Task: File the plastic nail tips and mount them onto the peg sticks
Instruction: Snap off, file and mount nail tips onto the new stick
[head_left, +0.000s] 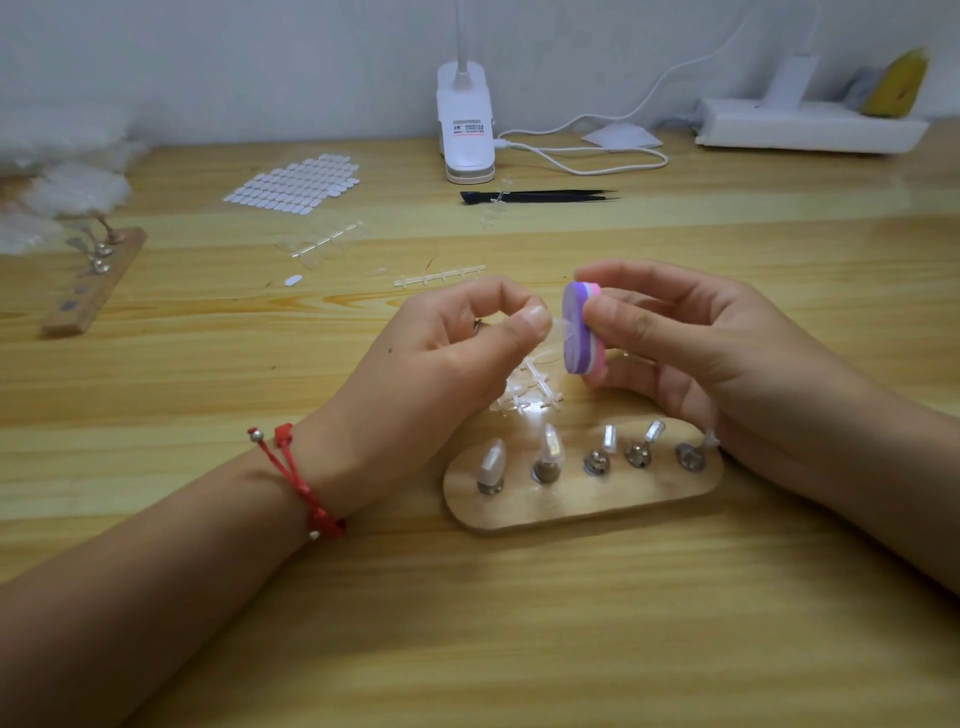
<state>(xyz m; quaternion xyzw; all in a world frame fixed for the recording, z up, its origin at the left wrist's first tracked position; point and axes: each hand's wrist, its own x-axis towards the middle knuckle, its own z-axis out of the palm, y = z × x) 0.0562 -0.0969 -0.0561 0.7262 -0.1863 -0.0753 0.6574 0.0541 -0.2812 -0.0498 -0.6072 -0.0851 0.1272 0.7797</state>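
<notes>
Nail tip (559, 331), clear plastic and faint against the skin, is pinched between thumb and forefinger of the left hand (457, 358). It pokes out to the right past the thumbnail. Its free edge meets the purple face of the buffer block (581, 332). The left fingers (522, 325) are curled tight on the tip.

Right hand (706, 358) grips the buffer block, with the thumb on the near side and the other fingers behind. The block stands on edge, purple layer toward the nail tip, pink layer toward the right palm. Both hands are above the tabletop (467, 623), just behind the peg stand (571, 512).

Peg stand is an oval wooden board with five metal-based pegs in a row. The two leftmost pegs carry mounted tips (492, 462). The other three show only small clear heads. The heel of the right hand lies over the stand's right end; whether it touches, cannot tell.

Below the hands, just beyond the stand, lies a loose heap of clear sprues (530, 392). A red cord bracelet (296, 478) is on the left wrist.

Farther back:
- a second wooden stand (93, 283) at far left
- a sheet of white adhesive tabs (296, 187)
- black tweezers (540, 196)
- a white clip lamp (467, 130) by the wall
- a power strip (810, 127) at right
</notes>
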